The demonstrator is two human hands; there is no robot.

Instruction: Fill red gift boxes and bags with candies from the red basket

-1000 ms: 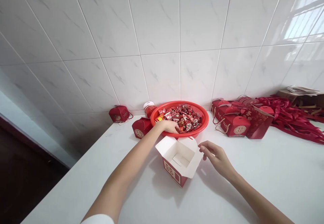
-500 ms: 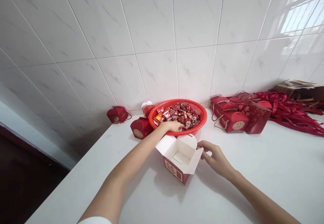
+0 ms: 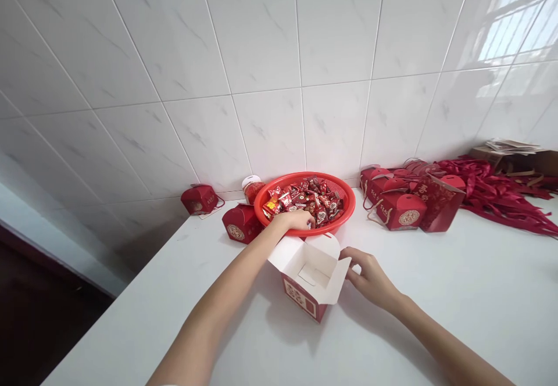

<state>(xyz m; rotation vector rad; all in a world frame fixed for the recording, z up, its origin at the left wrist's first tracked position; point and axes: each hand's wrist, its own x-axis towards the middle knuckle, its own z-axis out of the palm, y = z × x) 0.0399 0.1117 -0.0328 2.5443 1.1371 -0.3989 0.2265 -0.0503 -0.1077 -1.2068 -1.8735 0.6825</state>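
Observation:
My left hand (image 3: 298,220) reaches into a red plastic basket (image 3: 351,203) of wrapped candies (image 3: 320,206). Its fingers are curled down at the near edge of the pile, closed on a candy that is mostly hidden. In front of the basket stands an open gift box (image 3: 300,299), red outside and white inside, with its top flaps spread and nothing in it. My right hand (image 3: 370,275) pinches the right side of this box at a flap, thumb and fingers around the edge.
Closed red gift boxes (image 3: 242,223) stand left of the basket beside a small red jar (image 3: 253,188). More red boxes (image 3: 405,208) cluster to the right, near dark red ribbons (image 3: 479,188) and a cardboard box (image 3: 518,153). A tiled wall (image 3: 270,136) backs the white table (image 3: 244,351).
My left hand's fingers have curled further in at the candies. My right hand stays at the box. The view has shifted slightly.

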